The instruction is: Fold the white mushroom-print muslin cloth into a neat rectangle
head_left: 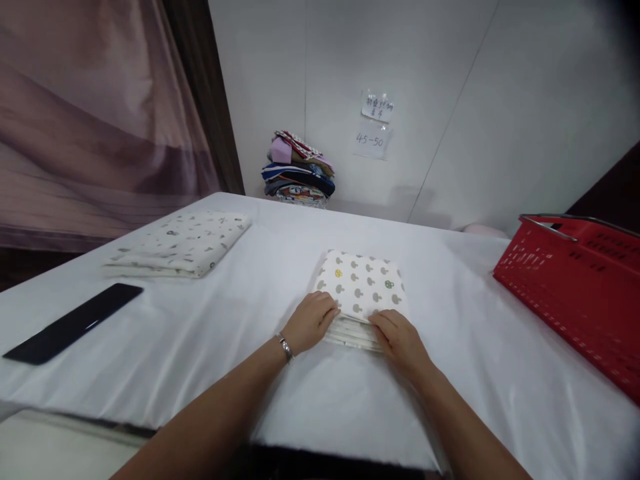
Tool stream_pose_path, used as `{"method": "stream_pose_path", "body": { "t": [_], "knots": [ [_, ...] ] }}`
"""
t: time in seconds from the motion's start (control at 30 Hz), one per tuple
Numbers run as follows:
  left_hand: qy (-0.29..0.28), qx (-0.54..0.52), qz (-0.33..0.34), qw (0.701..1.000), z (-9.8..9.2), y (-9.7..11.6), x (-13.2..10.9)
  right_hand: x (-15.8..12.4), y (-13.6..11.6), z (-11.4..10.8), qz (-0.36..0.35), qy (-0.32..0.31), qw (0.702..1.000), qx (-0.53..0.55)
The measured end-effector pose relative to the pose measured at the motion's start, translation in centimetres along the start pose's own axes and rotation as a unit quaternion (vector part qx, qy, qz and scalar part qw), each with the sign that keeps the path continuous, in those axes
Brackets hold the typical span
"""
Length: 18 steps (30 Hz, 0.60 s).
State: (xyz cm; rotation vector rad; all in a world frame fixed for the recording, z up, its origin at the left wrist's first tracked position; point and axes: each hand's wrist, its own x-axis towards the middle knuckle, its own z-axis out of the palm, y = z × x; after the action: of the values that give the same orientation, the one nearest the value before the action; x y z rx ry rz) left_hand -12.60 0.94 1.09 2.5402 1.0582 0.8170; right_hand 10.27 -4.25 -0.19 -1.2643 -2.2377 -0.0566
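Observation:
A folded white cloth with a grey mushroom-like print, plus a yellow and a green motif, lies on the white-covered table in front of me. My left hand pinches the near left corner of its top layer; a silver band circles that wrist. At the near right corner, my right hand grips the same top edge between thumb and fingers. Several folded layers show under that edge, between the two hands. Both thumbs are partly hidden.
Another folded white cloth with small dark prints lies at the left. Nearer me is a flat black panel. A red plastic basket stands at the right. Behind the table's far edge rises a stack of folded fabrics against the wall.

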Motion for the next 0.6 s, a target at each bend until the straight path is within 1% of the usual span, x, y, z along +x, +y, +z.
{"method": "stream_pose_path", "body": {
  "t": [0.13, 0.23, 0.4, 0.6],
  "knots": [
    [0.035, -0.018, 0.018, 0.999, 0.2, 0.2, -0.3, -0.1, 0.0, -0.1, 0.006, 0.019, 1.0, 0.015],
    [0.056, -0.009, 0.042, 0.998, 0.3, 0.7, -0.5, -0.1, 0.0, -0.1, 0.016, 0.021, 0.999, 0.02],
    [0.04, 0.027, 0.066, 0.997, 0.8, 1.0, -0.4, 0.0, -0.2, -0.1, 0.019, 0.023, 0.999, 0.028],
    [0.033, 0.056, 0.068, 0.996, 1.3, 0.8, -0.2, 0.2, -0.4, -0.5, 0.008, 0.007, 1.0, 0.022]
  ]
}}
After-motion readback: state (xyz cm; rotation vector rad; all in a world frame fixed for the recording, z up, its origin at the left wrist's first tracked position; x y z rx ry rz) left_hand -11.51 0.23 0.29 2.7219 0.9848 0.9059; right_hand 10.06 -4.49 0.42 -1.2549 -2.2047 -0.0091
